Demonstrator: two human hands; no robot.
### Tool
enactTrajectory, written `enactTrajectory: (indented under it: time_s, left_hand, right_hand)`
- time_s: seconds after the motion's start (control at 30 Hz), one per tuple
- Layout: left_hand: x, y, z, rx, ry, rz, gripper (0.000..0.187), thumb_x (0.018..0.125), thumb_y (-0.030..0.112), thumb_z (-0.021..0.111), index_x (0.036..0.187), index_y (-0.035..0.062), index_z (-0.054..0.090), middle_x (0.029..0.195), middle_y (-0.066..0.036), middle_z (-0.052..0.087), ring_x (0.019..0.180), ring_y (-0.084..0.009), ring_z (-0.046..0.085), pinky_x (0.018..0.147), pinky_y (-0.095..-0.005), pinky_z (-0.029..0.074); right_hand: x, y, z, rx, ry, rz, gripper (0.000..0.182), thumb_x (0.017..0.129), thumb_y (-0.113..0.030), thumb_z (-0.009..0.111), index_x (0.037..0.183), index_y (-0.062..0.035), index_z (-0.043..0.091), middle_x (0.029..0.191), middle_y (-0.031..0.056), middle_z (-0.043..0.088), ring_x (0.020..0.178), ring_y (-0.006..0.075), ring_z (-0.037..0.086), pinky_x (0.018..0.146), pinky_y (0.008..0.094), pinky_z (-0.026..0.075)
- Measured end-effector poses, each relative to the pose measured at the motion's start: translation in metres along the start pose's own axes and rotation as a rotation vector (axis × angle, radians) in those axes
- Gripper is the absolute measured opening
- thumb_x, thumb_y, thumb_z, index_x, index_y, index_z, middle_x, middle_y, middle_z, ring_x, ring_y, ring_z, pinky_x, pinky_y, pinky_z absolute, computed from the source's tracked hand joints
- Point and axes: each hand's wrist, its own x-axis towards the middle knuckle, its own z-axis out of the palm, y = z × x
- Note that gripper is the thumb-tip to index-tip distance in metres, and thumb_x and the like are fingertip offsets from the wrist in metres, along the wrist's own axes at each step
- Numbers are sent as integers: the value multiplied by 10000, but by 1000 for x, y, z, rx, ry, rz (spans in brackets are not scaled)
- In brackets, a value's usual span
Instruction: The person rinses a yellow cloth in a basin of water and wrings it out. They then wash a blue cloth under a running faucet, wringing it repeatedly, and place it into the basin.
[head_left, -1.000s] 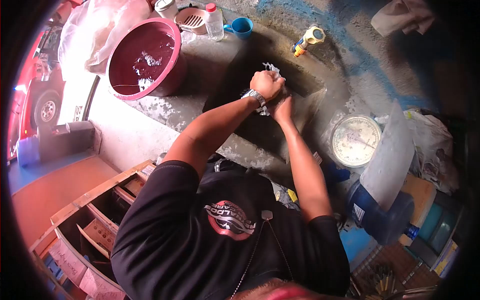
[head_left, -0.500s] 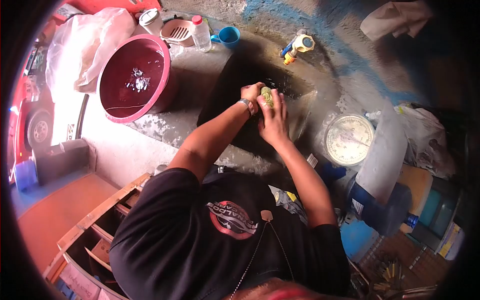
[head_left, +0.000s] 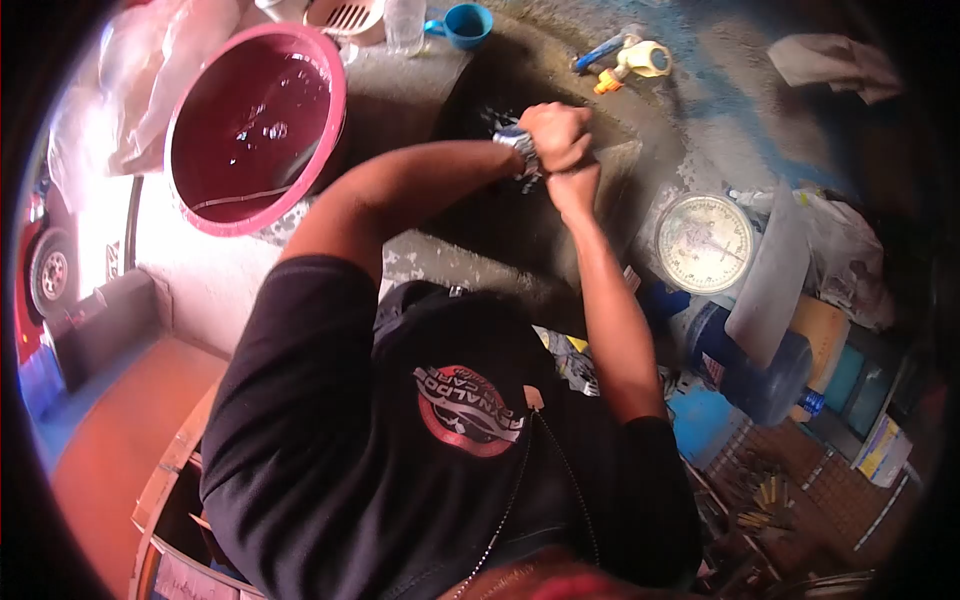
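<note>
Over the dark basin (head_left: 485, 225), my left hand (head_left: 557, 132) is closed in a fist, with a metal-banded watch (head_left: 516, 145) on its wrist. My right hand (head_left: 573, 184) is closed just below it, pressed against it. The yellow-green lump seen in both hands a moment ago is hidden inside the closed fingers; its kind cannot be made out. Bright specks of water show in the basin beside the watch. A tap with a yellow spout (head_left: 608, 80) juts from the wall beyond my hands.
A pink tub of water (head_left: 335, 95) stands left of the basin. Behind it are a blue mug (head_left: 466, 25), a clear bottle (head_left: 404, 25) and a slotted pink dish (head_left: 345, 18). To the right are a dial scale (head_left: 705, 243) and a large blue water jug (head_left: 755, 365).
My left hand has turned over and my elbow has swung outward. Both hands have closed together, covering the lump. The head view has shifted.
</note>
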Motion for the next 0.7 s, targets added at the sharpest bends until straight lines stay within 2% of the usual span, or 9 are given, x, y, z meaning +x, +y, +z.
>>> enactTrajectory:
  time_s: [0.1,0.17,0.2,0.23,0.3,0.47,0.57,0.63,0.7]
  left_hand:
    - [11,4,-11,53,-46,186,229,754,248,583,879,57,569,781,-194,636,799,-409,622,693,-517,507]
    - [18,6,-17,58,-88,262,234,741,248,582,882,61,586,748,-199,631,760,-413,621,658,-518,510]
    - [20,10,-19,38,-76,294,229,741,247,578,871,59,590,736,-198,630,743,-412,621,648,-516,511]
    - [24,12,-22,22,-62,332,225,740,247,574,860,58,594,724,-198,629,725,-410,622,639,-513,512]
    - [28,20,-29,20,-18,412,241,754,278,557,763,46,622,699,-192,638,689,-394,639,620,-494,526]
    - [27,43,-55,74,-31,540,232,743,267,578,784,39,583,658,-190,615,666,-398,632,595,-499,518]
    - [28,49,-62,78,-45,578,234,745,273,579,796,45,596,670,-192,623,674,-396,636,594,-494,519]
    - [29,54,-65,120,-62,548,238,753,278,572,814,51,610,691,-197,631,695,-391,642,613,-498,520]
    - [27,61,-73,64,-22,387,247,770,279,554,847,56,622,709,-201,637,715,-392,643,648,-509,517]
  right_hand:
    - [4,2,-3,134,-50,258,266,682,-140,752,888,-4,653,834,46,655,730,137,603,590,333,473]
    - [7,-5,-10,304,-105,274,244,668,-100,763,884,-47,661,829,12,638,669,105,588,530,301,450]
    - [5,-14,-15,424,-124,268,202,683,-41,736,865,-67,653,809,4,629,608,82,570,465,252,412]
    - [7,-8,-29,447,-249,456,223,695,18,705,890,-69,640,804,12,629,556,69,540,408,210,354]
    - [11,-15,-38,549,-313,463,274,714,62,667,953,-60,611,802,29,621,521,61,514,372,181,292]
    - [7,-56,-53,695,-433,436,299,749,88,617,999,-57,541,804,-2,527,470,38,396,378,177,271]
    - [9,-48,-61,773,-537,450,259,769,81,603,984,-50,539,767,-12,511,468,33,383,386,175,269]
    - [13,-53,-69,748,-587,414,208,806,47,595,988,-36,539,739,-14,505,469,33,382,391,173,271]
    - [14,-78,-81,612,-650,444,210,834,-1,614,1033,-18,547,709,-21,483,462,32,365,397,171,268]
